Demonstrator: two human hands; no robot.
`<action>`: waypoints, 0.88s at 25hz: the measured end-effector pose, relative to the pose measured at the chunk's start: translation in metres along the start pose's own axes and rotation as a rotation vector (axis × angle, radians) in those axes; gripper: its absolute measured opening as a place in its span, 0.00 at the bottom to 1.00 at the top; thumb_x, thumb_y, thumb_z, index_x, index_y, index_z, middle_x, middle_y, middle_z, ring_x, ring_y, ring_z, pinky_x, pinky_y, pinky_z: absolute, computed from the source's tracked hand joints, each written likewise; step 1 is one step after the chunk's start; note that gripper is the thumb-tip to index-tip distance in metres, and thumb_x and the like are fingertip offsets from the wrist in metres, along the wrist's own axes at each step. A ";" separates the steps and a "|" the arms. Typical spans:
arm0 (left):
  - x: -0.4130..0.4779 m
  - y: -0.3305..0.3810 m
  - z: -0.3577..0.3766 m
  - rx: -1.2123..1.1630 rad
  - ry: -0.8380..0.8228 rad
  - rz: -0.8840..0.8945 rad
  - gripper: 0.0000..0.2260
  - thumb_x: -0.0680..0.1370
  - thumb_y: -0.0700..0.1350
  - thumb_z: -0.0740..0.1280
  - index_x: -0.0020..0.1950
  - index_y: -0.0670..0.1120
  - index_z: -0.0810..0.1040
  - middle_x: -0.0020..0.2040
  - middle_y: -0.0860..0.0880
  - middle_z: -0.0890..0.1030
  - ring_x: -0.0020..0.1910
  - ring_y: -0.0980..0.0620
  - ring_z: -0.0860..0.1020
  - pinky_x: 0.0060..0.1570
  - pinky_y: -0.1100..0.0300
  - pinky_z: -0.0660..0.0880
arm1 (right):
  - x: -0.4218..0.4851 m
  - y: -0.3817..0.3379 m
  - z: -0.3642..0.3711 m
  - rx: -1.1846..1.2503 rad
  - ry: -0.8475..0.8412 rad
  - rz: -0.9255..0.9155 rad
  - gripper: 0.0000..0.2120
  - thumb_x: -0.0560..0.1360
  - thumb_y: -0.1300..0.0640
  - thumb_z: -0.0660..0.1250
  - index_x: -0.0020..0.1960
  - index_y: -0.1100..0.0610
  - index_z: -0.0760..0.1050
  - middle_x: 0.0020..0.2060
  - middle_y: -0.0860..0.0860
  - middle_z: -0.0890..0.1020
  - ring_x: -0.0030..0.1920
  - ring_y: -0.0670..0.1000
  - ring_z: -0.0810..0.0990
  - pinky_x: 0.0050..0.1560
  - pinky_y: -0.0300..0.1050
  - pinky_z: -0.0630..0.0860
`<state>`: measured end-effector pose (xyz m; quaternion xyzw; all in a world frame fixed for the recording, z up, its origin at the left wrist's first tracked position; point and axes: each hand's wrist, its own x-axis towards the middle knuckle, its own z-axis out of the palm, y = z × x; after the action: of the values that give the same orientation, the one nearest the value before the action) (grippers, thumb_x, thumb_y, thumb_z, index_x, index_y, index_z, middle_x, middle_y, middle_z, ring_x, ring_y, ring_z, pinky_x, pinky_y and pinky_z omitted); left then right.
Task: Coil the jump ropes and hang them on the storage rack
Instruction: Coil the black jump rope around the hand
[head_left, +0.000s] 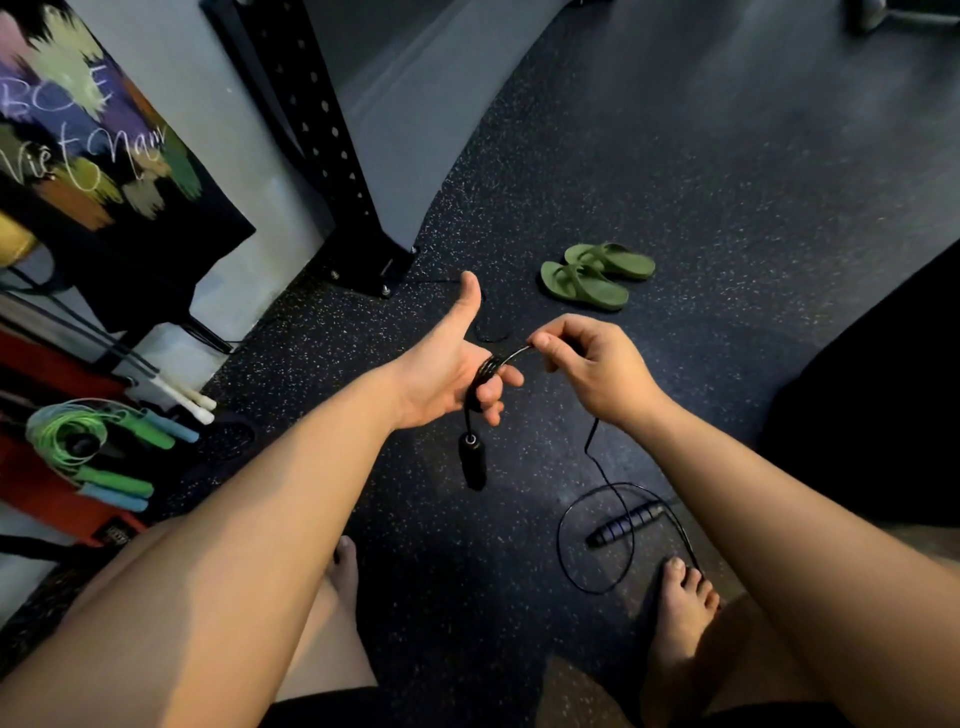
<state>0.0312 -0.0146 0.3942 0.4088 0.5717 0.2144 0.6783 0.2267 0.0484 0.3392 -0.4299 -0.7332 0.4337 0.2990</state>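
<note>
a gym: speckled rubber floor (675, 182) (perforated steel rack upright (317, 130)).

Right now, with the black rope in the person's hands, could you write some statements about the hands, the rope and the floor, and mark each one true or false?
1. The black rope is wound around fingers of the left hand. True.
2. The right hand holds nothing. False: it pinches the black rope.
3. One black handle hangs below the left hand. True.
4. The second handle is lifted off the floor. False: it lies on the floor near the right foot.
5. The green sandals are being worn. False: they lie on the floor, unworn.
</note>
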 end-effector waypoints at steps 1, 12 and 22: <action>-0.001 0.000 0.001 -0.033 -0.051 0.012 0.53 0.67 0.82 0.35 0.46 0.38 0.80 0.32 0.44 0.76 0.39 0.42 0.80 0.62 0.46 0.72 | 0.000 0.002 0.000 -0.009 0.006 0.006 0.07 0.80 0.50 0.67 0.47 0.51 0.80 0.33 0.46 0.80 0.32 0.42 0.74 0.37 0.39 0.72; -0.005 0.009 -0.003 -0.773 -0.223 0.404 0.66 0.61 0.86 0.41 0.73 0.31 0.67 0.69 0.34 0.76 0.71 0.36 0.73 0.77 0.46 0.63 | -0.008 -0.003 0.020 0.027 -0.289 0.206 0.15 0.85 0.49 0.54 0.47 0.50 0.76 0.29 0.52 0.75 0.25 0.47 0.72 0.28 0.42 0.71; 0.010 0.009 -0.015 -0.716 0.027 0.488 0.66 0.61 0.84 0.37 0.79 0.33 0.60 0.78 0.39 0.68 0.80 0.45 0.62 0.81 0.46 0.45 | -0.019 -0.007 0.022 -0.437 -0.406 -0.139 0.14 0.85 0.49 0.55 0.53 0.57 0.74 0.33 0.50 0.78 0.34 0.51 0.76 0.39 0.51 0.73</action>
<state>0.0211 0.0025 0.3954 0.2682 0.3567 0.5588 0.6990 0.2153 0.0212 0.3344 -0.3374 -0.8816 0.3214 0.0757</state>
